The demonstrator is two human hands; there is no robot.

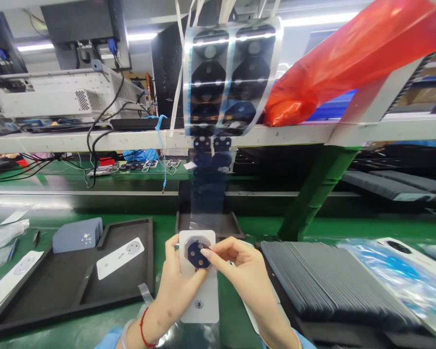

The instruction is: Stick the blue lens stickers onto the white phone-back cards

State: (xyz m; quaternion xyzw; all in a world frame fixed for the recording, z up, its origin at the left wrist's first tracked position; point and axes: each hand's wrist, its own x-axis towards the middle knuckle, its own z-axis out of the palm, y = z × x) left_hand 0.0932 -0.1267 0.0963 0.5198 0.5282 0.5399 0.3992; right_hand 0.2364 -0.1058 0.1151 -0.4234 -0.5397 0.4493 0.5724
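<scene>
In the middle of the head view, my left hand [174, 281] grips a white phone back cover [199, 308] along its left side, with the thumb across its front. The cover stands tilted towards me, a round camera area near its top. Over that area lies a dark round film sticker [195, 256] with several pale holes. My right hand [245, 276] pinches the sticker's right edge between thumb and forefinger. Whether the sticker lies flat on the cover all round, I cannot tell. Part of another pale panel shows behind my right wrist.
A roll of dark film stickers [227, 82] hangs ahead, its strip trailing down. On the left, a black tray [54, 295] bears a white back cover [119, 258] and blue-grey covers [76, 236]. Many thin grey panels [327, 281] stand in a row right. A red bag [349, 63] hangs above.
</scene>
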